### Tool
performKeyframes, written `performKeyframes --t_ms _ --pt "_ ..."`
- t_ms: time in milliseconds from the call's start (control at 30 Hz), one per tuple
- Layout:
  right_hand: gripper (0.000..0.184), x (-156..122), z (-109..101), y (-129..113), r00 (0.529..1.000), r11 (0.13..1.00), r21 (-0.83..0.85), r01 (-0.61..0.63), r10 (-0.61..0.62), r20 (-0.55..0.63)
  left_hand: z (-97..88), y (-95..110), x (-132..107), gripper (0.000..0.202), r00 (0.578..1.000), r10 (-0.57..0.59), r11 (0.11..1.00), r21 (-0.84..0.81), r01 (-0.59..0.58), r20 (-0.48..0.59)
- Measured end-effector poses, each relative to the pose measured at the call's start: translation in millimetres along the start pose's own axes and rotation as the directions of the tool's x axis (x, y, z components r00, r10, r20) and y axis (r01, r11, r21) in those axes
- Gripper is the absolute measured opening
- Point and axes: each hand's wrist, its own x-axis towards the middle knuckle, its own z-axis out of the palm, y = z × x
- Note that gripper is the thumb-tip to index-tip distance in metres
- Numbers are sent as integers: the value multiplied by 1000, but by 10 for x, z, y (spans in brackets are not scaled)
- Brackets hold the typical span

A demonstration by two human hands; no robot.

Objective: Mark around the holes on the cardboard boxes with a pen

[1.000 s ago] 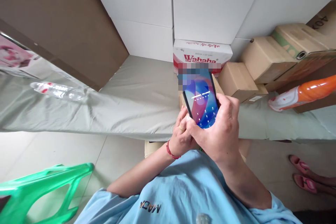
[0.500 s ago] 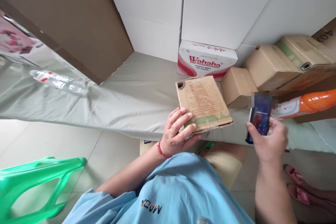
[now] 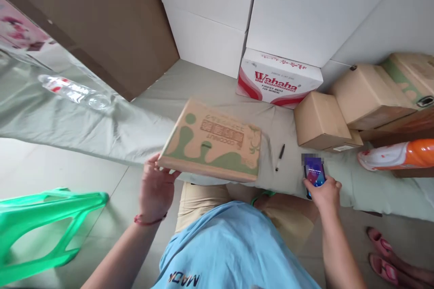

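My left hand point(image 3: 155, 186) grips the near left corner of a flat brown carton with green splashes point(image 3: 212, 142), which lies across the front edge of the grey-covered table point(image 3: 135, 126). Over at the right, my right hand point(image 3: 323, 190) is closed on a lit phone point(image 3: 314, 176) that rests on the table's edge. Between the carton and the phone lies a black pen point(image 3: 280, 156).
A red-and-white Wahaha box point(image 3: 278, 81) and small brown cartons point(image 3: 320, 119) stand at the back, under large white boxes point(image 3: 298, 9). An orange bottle point(image 3: 396, 156) lies right, a clear plastic bottle point(image 3: 73, 90) left. A green stool point(image 3: 44, 230) is on the floor; another person's pink-shoed feet point(image 3: 383, 253) are at right.
Both hands held the phone a second ago. My right hand carried it right and down to the table edge. My left hand took the carton, turned it and shifted it left.
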Motion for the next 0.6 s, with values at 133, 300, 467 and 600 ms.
performKeyframes --t_ms 133,300,467,600 --pt "95 36 41 61 998 996 -75 53 -51 24 -160 157 170 79 942 -331 940 -70 334 50" --pt "91 -96 -22 -82 953 962 11 274 -270 -135 -401 300 599 76 910 -385 912 213 350 153" --pt "58 -354 24 -498 890 838 311 448 -385 -244 -267 454 771 67 767 -545 830 349 435 338" --pt "42 -479 166 -794 855 738 435 515 -476 -205 -93 483 674 56 713 -586 810 261 524 386"
